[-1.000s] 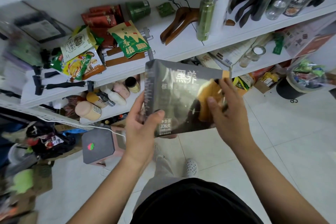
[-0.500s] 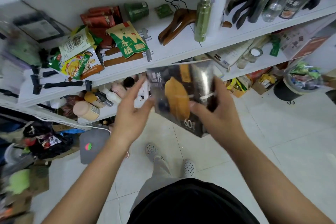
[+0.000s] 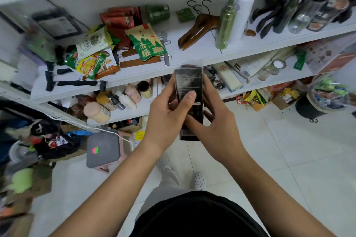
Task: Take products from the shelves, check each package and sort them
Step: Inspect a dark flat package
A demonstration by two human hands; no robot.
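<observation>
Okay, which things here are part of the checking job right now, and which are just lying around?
In the job: black box, held by the left hand and right hand; green snack bag and green bottle, not yet taken off the shelf.
Lying about: grey stool, black bucket.

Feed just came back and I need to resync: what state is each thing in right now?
black box: closed, held upright in front of the shelves
left hand: grips the box, thumb on its face
right hand: holds the box's right side
white pump bottle: standing upright
green spray bottle: standing upright
wooden hangers: lying flat
beige bottle: lying on its side
</observation>
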